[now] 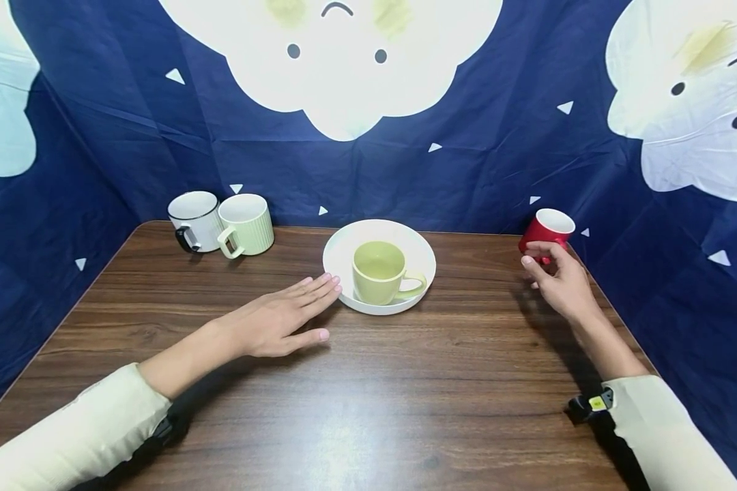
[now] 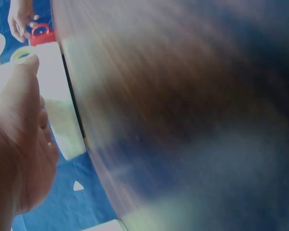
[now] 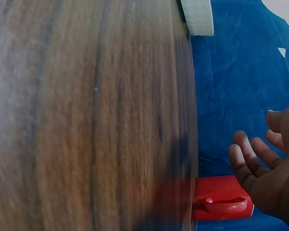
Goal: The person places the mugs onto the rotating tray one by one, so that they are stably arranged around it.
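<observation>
A yellow-green cup stands upright in a white plate at the back middle of the table, its handle to the right. My left hand is stretched flat with fingers straight, its fingertips at the plate's left rim; whether they touch it I cannot tell. At the back right stands a red mug, also seen in the right wrist view as a red mug with its handle facing the camera. Just in front of it hovers my right hand, fingers loosely bent and holding nothing.
A white mug with a black rim and handle stands beside a pale green ribbed mug at the back left. Blue cloth with white clouds hangs behind and beside the wooden table.
</observation>
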The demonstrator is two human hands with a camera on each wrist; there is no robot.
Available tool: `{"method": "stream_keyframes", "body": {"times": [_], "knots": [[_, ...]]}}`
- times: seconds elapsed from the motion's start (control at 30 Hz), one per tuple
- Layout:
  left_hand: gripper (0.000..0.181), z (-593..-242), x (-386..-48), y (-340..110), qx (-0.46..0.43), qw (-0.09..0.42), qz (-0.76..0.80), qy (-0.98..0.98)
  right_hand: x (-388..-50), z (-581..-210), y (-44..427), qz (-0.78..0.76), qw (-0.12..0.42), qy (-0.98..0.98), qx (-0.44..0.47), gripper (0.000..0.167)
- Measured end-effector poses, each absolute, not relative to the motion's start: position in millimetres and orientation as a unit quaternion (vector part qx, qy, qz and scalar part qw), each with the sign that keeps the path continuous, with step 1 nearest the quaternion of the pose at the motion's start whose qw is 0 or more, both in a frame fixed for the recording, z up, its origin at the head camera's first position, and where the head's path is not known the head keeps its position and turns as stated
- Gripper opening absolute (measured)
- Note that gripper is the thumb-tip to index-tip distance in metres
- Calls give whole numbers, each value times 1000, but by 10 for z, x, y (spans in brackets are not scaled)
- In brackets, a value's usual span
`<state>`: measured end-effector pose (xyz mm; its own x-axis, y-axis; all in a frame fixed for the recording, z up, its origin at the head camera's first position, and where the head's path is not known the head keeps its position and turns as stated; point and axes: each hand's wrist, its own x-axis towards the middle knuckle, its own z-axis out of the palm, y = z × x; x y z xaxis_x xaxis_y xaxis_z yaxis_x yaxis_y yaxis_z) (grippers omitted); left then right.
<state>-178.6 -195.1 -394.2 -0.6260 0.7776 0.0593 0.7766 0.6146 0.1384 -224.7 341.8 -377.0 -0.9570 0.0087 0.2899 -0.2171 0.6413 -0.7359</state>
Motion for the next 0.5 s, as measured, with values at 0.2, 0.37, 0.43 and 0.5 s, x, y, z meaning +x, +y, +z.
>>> {"method": "stream_keyframes", "body": {"times": [0.2,0.37,0.43,0.5], "knots": [[82,-3959,-1764,-1931,430,0,69,900,-2279,-3784,3497,406,162,-898,49,44],[82,-3968,-1784,-1952,427,3,74,901,-2290,-3818,3599,405,168,-898,26,45],[82,-3971,-1800,-1964,424,7,77,902,-2295,-3834,3640,408,171,-896,17,45],[82,-3971,-1816,-1979,421,11,80,904,-2306,-3852,3672,412,176,-894,11,44]]}}
